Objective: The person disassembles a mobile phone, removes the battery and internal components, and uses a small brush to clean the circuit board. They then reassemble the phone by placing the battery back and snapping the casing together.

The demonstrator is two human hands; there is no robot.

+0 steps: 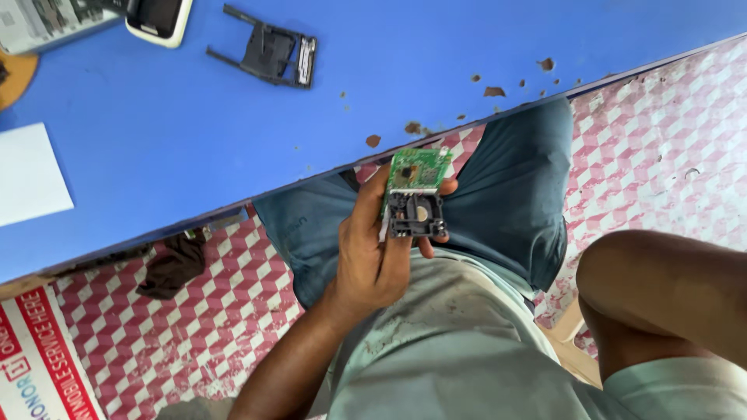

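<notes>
My left hand (373,253) is raised over my lap and holds a small green circuit board (416,169) with a black plastic frame part (416,216) fixed to its lower end. The fingers wrap behind the board, and their tips show at its right edge. Only my right arm (661,299) shows, bent at the lower right; its hand is out of the frame. Below the board are my dark blue shorts (506,194) and pale shirt (459,342).
The blue table (233,140) has a chipped front edge. On it lie a black plastic frame (268,54), a white-edged device (159,19), a white sheet (27,175) and a printed box (47,23). A dark cloth (175,264) lies on the pink-and-white patterned floor (661,148).
</notes>
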